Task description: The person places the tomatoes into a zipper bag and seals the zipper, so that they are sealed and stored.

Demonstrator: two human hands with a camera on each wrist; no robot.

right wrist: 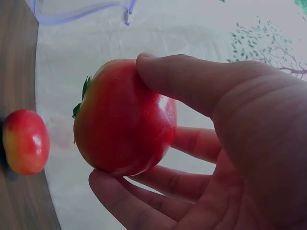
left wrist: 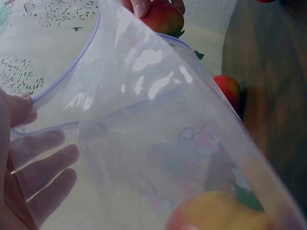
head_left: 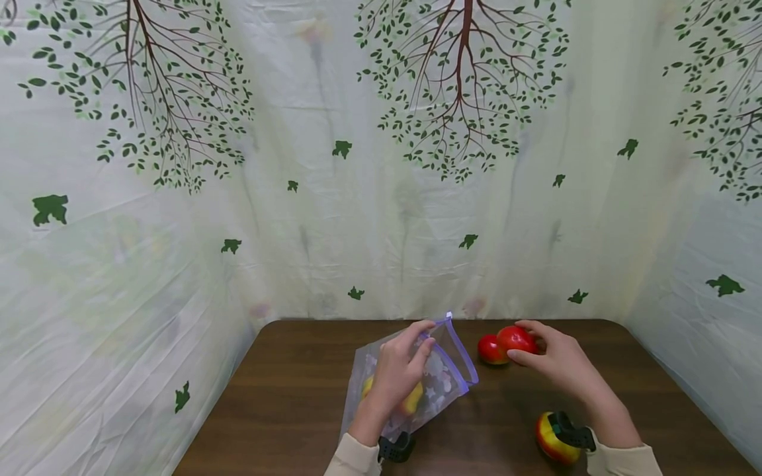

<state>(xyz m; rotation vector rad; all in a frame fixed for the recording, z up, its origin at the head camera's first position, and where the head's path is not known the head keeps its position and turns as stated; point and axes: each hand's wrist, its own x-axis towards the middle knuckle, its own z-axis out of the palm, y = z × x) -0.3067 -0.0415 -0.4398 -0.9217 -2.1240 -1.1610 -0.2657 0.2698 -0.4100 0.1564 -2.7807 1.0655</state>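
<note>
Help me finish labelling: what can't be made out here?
Head: number of round yellow-red fruits in the clear plastic zip bag; the left hand covers part.
Head: part of the round red-yellow fruit, behind the black wrist device.
Left wrist: lower part of the bagged fruit, cut by bottom edge.

The bag [head_left: 440, 383] is transparent and purple-rimmed. The held fruit [right wrist: 124, 120] is red, with green leaves [right wrist: 86, 87]. The fruit toward the table's [head_left: 286, 383] near edge [head_left: 553, 449] is yellow and red. The table is brown, wood-grained; the whitish curtain [head_left: 405, 258] has green leaf patterns.
</note>
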